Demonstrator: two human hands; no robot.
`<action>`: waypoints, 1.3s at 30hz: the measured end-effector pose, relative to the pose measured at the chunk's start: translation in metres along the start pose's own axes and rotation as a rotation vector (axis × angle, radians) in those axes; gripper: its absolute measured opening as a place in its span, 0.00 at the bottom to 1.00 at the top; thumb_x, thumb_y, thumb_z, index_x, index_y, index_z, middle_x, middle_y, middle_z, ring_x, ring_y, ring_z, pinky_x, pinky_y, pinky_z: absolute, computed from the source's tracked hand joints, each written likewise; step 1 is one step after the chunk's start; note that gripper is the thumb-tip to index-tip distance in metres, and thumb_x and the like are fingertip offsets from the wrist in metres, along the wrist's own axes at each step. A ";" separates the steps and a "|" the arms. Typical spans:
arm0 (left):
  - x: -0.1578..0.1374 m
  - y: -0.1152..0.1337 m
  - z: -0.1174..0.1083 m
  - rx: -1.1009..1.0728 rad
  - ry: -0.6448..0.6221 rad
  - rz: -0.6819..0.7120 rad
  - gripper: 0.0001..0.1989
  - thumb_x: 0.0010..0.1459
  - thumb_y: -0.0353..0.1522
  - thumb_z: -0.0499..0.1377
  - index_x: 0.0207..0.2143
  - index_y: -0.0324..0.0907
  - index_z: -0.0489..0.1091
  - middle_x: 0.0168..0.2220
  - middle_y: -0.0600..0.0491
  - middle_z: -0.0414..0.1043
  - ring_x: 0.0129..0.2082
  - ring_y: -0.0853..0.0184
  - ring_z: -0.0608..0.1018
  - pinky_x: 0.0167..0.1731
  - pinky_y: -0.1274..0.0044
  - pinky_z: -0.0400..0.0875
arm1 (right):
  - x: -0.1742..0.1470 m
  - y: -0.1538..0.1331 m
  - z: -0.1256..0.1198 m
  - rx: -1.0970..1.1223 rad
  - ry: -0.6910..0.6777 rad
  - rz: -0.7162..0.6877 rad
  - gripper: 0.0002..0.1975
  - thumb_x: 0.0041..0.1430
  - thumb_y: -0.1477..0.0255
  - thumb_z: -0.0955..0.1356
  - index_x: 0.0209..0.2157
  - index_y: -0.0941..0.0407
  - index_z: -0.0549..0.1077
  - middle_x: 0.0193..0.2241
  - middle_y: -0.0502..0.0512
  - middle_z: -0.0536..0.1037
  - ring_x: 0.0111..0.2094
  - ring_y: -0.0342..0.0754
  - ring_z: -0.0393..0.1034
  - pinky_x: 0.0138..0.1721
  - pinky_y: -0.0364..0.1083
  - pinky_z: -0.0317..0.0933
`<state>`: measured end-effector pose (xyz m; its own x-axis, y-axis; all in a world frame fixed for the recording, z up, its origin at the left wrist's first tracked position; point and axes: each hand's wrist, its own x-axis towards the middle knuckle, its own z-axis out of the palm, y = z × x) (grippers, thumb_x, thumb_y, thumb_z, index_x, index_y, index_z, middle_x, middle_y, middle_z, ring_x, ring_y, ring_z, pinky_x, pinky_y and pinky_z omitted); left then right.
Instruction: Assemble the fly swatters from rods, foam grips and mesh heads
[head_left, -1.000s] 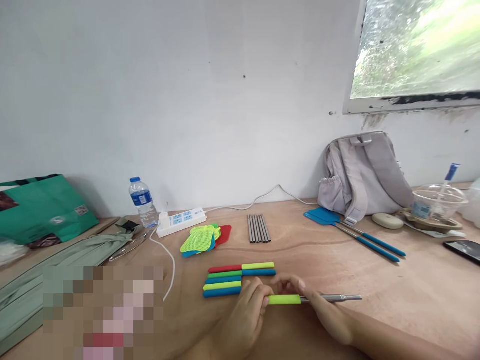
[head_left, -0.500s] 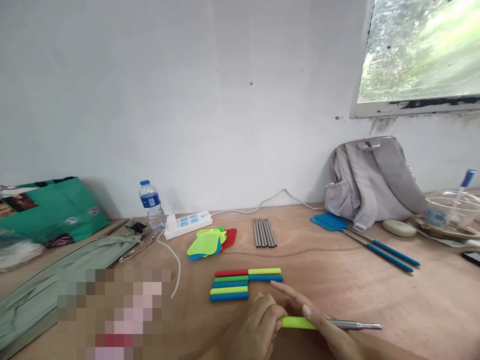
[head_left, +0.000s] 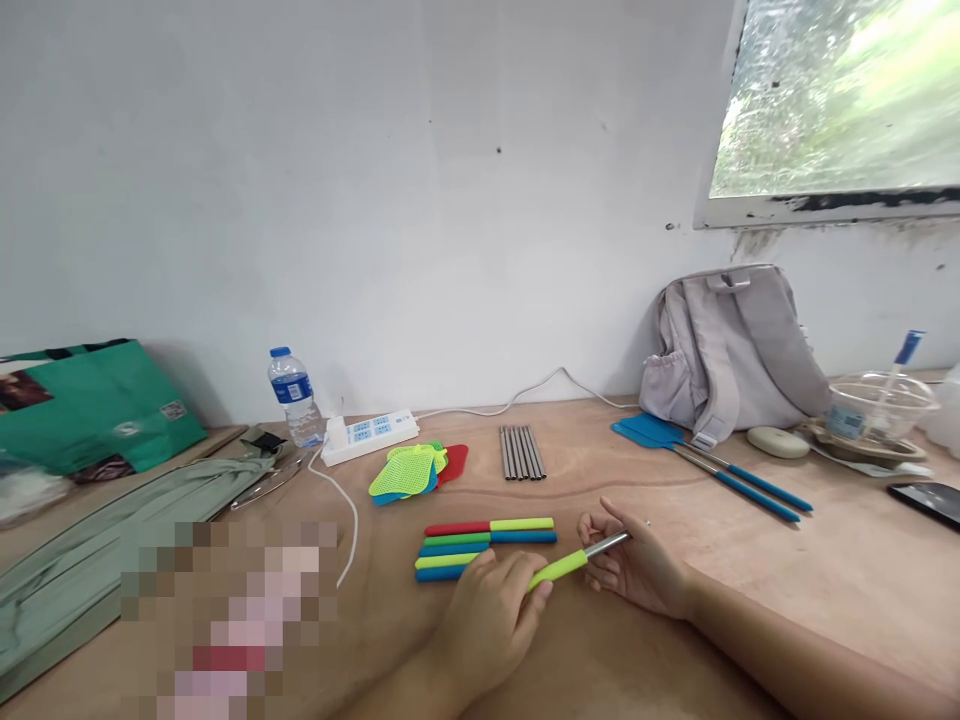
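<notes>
Left hand [head_left: 487,610] clamped on lime-green handle [head_left: 556,570], right hand [head_left: 630,565] pinching its metal rod [head_left: 606,545], coloured handles [head_left: 484,547] beside

Soft daylight from the overexposed window [head_left: 840,95] at upper right; faint shadows, wide-angle stretch at edges.

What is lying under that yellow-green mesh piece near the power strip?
Under the mesh piece lie a blue one and a red one, only their edges showing. Whether more are stacked beneath is hidden.
</notes>
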<state>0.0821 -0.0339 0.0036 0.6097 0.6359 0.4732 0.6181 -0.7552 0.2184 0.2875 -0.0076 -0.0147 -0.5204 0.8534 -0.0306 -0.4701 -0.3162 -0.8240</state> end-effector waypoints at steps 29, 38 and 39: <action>0.000 0.010 0.006 0.197 0.129 0.292 0.12 0.62 0.32 0.42 0.44 0.37 0.59 0.30 0.50 0.71 0.29 0.64 0.72 0.35 0.68 0.66 | -0.008 0.017 0.011 -0.176 -0.064 -0.020 0.10 0.45 0.68 0.60 0.31 0.56 0.64 0.14 0.46 0.68 0.10 0.38 0.53 0.13 0.37 0.48; -0.004 -0.071 -0.032 0.031 0.540 -0.078 0.11 0.59 0.30 0.43 0.44 0.42 0.57 0.42 0.46 0.66 0.46 0.60 0.66 0.50 0.61 0.57 | -0.003 -0.007 -0.019 -0.020 0.142 -0.179 0.09 0.42 0.73 0.68 0.28 0.54 0.63 0.14 0.40 0.58 0.14 0.36 0.48 0.20 0.38 0.52; -0.003 -0.087 -0.033 0.073 0.572 -0.177 0.11 0.57 0.29 0.45 0.44 0.42 0.58 0.42 0.46 0.66 0.47 0.59 0.66 0.49 0.62 0.59 | -0.002 -0.008 -0.022 -0.002 0.170 -0.195 0.10 0.42 0.75 0.68 0.29 0.54 0.64 0.14 0.40 0.57 0.15 0.36 0.47 0.20 0.38 0.51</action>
<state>0.0100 0.0244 0.0112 0.1432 0.5491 0.8234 0.7307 -0.6197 0.2863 0.3081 0.0019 -0.0208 -0.2928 0.9555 0.0348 -0.5485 -0.1381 -0.8246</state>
